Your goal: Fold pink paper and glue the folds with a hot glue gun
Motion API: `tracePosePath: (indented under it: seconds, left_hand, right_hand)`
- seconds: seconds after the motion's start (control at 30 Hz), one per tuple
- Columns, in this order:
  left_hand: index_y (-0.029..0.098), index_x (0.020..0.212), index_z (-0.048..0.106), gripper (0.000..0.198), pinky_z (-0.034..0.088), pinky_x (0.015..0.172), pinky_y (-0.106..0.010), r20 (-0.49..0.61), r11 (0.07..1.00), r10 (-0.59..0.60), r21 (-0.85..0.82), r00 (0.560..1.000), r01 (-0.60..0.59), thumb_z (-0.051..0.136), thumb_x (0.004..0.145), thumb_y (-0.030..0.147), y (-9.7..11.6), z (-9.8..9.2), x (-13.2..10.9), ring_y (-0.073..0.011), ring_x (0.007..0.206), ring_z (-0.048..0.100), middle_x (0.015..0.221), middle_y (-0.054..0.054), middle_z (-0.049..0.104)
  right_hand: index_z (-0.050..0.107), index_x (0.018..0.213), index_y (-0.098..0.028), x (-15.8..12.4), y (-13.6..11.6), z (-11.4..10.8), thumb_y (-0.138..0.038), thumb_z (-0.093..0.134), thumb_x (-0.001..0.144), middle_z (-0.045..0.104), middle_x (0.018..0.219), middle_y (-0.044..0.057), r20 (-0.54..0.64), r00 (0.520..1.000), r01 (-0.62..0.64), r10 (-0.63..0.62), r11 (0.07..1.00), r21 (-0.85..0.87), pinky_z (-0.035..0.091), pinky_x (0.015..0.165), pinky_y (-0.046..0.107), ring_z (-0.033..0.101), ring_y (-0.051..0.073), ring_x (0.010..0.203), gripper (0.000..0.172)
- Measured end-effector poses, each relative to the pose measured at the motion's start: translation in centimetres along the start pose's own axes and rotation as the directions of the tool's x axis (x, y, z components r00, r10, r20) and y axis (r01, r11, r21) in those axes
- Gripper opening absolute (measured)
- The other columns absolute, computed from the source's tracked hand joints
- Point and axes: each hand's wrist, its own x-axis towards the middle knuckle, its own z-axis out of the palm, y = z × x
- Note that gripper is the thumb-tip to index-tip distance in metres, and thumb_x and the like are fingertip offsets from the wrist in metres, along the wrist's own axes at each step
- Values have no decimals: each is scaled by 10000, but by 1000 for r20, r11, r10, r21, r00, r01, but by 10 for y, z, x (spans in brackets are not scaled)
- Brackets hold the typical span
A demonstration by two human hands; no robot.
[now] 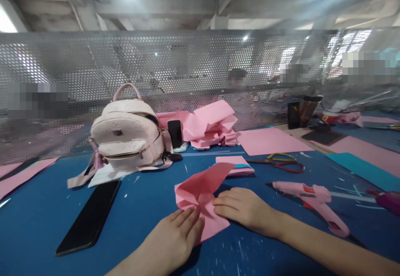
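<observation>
A creased sheet of pink paper [204, 211] sits on the blue table in front of me, its upper part folded up into a raised flap. My left hand [183, 228] grips the lower left of the paper, fingers bent over it. At the paper's right side, my right hand [239, 207] has its fingers pressed together on the edge, with the thumb hidden. Just behind the sheet lies a small folded pink and blue paper stack [236, 165]. Scissors [278, 162] with red and yellow handles rest beside that stack. To the right of my hand lies a pink glue gun [308, 192].
A cream backpack [128, 130] stands at the back left, with a black phone [90, 217] before it. Crumpled pink paper [212, 124] and a flat pink sheet [273, 140] lie behind. A blue sheet [365, 170] is at right. A perforated metal screen [200, 63] borders the table.
</observation>
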Motion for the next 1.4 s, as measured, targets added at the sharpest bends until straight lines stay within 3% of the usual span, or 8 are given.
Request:
tracePosePath:
  seconds: [0.27, 0.4, 0.5, 0.73, 0.9, 1.0, 1.2, 1.4]
  left_hand:
    - [92, 1016, 646, 394, 657, 620, -346, 16, 992, -122, -12, 992, 122, 317, 863, -62, -10, -3, -1, -257, 834, 786, 996, -151, 789]
    - [131, 1041, 621, 405, 659, 639, -319, 1, 987, -133, -90, 991, 133, 335, 818, -49, -11, -10, 1, -212, 849, 785, 1023, -102, 791]
    - [137, 1083, 600, 398, 657, 622, -302, -27, 981, -120, -155, 992, 114, 354, 819, -32, -9, -13, 2, -198, 827, 786, 1019, -86, 792]
    - [125, 1114, 597, 355, 650, 664, -280, -66, 964, -105, -251, 992, 85, 392, 853, 0, -4, -15, 2, -201, 864, 782, 1028, -119, 788]
    - [118, 1130, 634, 322, 647, 676, -319, -39, 972, -66, -230, 997, 56, 380, 937, 72, -6, -17, 2, -218, 899, 773, 1068, -101, 781]
    - [127, 1129, 670, 318, 625, 688, -317, -105, 989, 1, -148, 994, -17, 381, 997, 120, -6, -23, 8, -222, 929, 760, 1102, -48, 778]
    - [160, 1033, 713, 195, 506, 688, -274, -243, 980, -114, -186, 963, 69, 531, 974, 121, 2, -34, 18, -163, 748, 676, 923, 6, 786]
    - [202, 999, 727, 289, 433, 656, -279, -288, 948, -132, -315, 948, 36, 441, 1031, 176, 10, -33, 25, -143, 716, 609, 893, 33, 786]
  right_hand:
    - [631, 1178, -169, -3, 2, 3, -125, 345, 1038, 750, 1127, 52, 8, 1000, -26, 25, 997, 78, 524, 799, 312, 654, 165, 1075, 322]
    - [576, 1282, -151, -3, 2, -3, -75, 455, 862, 696, 1247, 66, 85, 995, -60, 44, 979, 193, 496, 931, 361, 597, 205, 1186, 444]
    - [574, 1280, -154, -1, -1, -8, -112, 501, 751, 691, 1246, 67, 115, 990, -105, 76, 957, 270, 487, 946, 356, 593, 209, 1191, 535]
    - [632, 1162, -159, -1, -3, -2, -47, 421, 863, 751, 1112, 63, -30, 997, -59, 65, 980, 188, 512, 842, 316, 667, 184, 1064, 382]
    - [652, 1117, -163, -2, -4, -2, -71, 368, 938, 764, 1045, 69, -22, 999, -45, 48, 991, 125, 509, 767, 303, 684, 170, 1013, 348]
    - [644, 1147, -151, -1, -5, -3, -90, 323, 970, 761, 1062, 80, -10, 999, -46, 47, 991, 128, 511, 752, 297, 685, 167, 1015, 371]
    - [645, 1159, -138, 2, -13, 1, -115, 315, 1002, 770, 1025, 71, -60, 995, -67, 74, 991, 114, 540, 771, 300, 695, 174, 963, 367]
    - [655, 1159, -133, 5, -26, 9, -121, 358, 1032, 771, 963, 71, -62, 995, -72, 73, 997, 20, 558, 755, 300, 696, 169, 911, 323]
